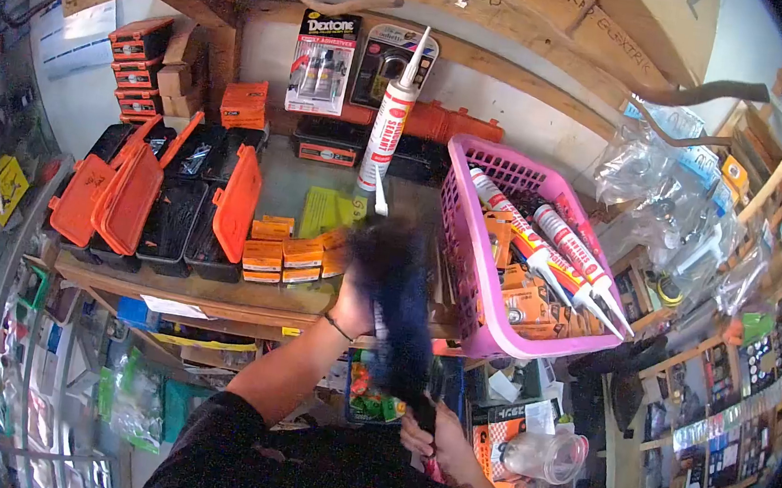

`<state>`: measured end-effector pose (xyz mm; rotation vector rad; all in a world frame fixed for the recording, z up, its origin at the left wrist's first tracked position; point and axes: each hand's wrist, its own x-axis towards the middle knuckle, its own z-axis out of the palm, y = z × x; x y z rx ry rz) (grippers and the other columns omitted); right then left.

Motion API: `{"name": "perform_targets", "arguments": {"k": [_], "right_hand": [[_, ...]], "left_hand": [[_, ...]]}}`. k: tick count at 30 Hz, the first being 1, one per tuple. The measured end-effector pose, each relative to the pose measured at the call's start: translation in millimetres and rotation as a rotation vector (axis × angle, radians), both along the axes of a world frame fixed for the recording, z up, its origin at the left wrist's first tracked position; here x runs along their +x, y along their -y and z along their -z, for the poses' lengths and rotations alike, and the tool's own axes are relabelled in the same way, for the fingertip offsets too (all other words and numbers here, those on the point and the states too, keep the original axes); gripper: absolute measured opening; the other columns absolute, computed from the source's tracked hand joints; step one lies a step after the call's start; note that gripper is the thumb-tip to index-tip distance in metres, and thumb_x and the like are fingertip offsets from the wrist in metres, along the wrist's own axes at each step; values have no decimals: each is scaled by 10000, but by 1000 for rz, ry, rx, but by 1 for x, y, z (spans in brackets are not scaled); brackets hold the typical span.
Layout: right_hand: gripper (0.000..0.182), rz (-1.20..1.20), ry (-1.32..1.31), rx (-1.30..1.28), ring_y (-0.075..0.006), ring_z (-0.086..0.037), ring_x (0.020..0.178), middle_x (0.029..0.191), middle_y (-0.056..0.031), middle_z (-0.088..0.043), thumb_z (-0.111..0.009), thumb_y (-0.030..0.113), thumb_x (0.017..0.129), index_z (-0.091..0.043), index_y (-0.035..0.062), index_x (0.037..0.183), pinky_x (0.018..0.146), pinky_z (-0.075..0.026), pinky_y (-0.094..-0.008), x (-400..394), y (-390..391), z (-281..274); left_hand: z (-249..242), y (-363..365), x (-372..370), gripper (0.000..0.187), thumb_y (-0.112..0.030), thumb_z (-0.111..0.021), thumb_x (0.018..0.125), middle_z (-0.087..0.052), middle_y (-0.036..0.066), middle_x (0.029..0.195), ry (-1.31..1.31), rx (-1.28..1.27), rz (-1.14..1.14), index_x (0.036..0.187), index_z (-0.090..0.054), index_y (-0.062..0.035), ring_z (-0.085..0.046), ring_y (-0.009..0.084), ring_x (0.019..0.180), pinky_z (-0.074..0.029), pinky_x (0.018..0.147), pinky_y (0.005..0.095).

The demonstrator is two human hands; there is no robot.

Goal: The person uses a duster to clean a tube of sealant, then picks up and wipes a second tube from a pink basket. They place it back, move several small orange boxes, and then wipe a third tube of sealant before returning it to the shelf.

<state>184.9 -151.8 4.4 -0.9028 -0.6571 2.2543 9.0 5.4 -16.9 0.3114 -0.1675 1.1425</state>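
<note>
A dark blue, fluffy duster (397,317), smeared by motion, stands in front of me across the shelf's edge. My right hand (441,441) is closed round its lower end. My left hand (354,303), with a thin dark band at the wrist, is right at the duster's left side, its fingers hidden behind it. Beyond the duster's top stands an upright white and red sealant tube (387,133) with a long nozzle. Small orange boxes (303,253) are stacked just left of the duster, beside a yellow-green paper (327,210).
A pink basket (519,343) holding sealant tubes and small boxes stands to the right. Black cases with orange lids (131,200) line the left. Metal hooks (702,93) jut from the wooden beam above. A clear jar (560,456) lies low on the right.
</note>
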Motion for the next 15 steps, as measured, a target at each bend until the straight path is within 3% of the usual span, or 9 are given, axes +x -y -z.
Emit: {"name": "perform_targets", "arguments": {"k": [1,2,3,6,9,10,11,13,15], "right_hand": [[417,3,7,6,-132,-248,264,381,-12,-276,-249,407,876,-418,59,721,294,-225,-238,1,0,0],[421,111,48,-7,-129,-248,265,381,-10,-271,-258,415,874,-415,61,706,293,-221,-240,1,-2,0],[426,219,88,-23,-127,-247,266,381,-8,-266,-268,423,871,-411,64,692,291,-216,-243,2,-2,1],[433,57,19,-4,-127,-260,275,389,-8,-279,-277,436,869,-424,60,712,293,-213,-247,3,-3,-1],[375,-139,-32,42,-120,-255,268,395,3,-293,-274,339,867,-413,58,661,299,-221,-247,-1,-2,-2],[427,64,94,-9,-120,-253,266,382,2,-278,-280,398,866,-401,64,628,287,-216,-243,-1,0,-4],[481,267,219,-60,-119,-251,264,370,2,-263,-286,456,864,-390,71,596,276,-212,-239,-3,-1,-9],[499,144,79,55,-121,-260,267,370,-3,-263,-273,461,867,-387,72,576,275,-215,-232,2,-5,-8],[478,-56,11,-6,-121,-262,269,386,-6,-284,-270,450,869,-410,59,633,276,-219,-231,4,0,0]], "left_hand": [[10,-25,-4,446,-391,-350,855,-510,112,1096,-210,11,-109,1132,-451,-56,-496,243,989,-375,890,369],[30,-25,0,485,-418,-374,835,-498,112,1116,251,82,209,1137,-445,-45,-490,254,1001,-363,906,375],[-23,6,-3,515,-454,-380,824,-502,112,1113,74,14,51,1133,-449,-48,-492,254,997,-369,895,381],[-33,8,-2,522,-479,-378,821,-521,123,1082,-19,-74,-59,1124,-458,-63,-499,255,983,-384,866,393],[-30,1,-5,458,-435,-389,828,-538,126,1020,-12,-25,55,1089,-479,-69,-516,240,939,-406,835,383],[-28,0,-7,418,-410,-400,830,-548,125,973,-32,32,102,1061,-496,-76,-526,226,912,-427,806,369],[-25,5,1,408,-415,-396,834,-553,114,953,-27,-152,-44,1047,-504,-84,-536,219,887,-444,771,343],[-12,-4,-4,431,-435,-391,834,-553,105,961,48,34,-31,1055,-501,-81,-541,223,869,-445,765,339],[-44,13,-1,431,-420,-406,836,-559,89,937,11,-187,-42,1085,-479,-75,-543,207,853,-438,779,335]]}}
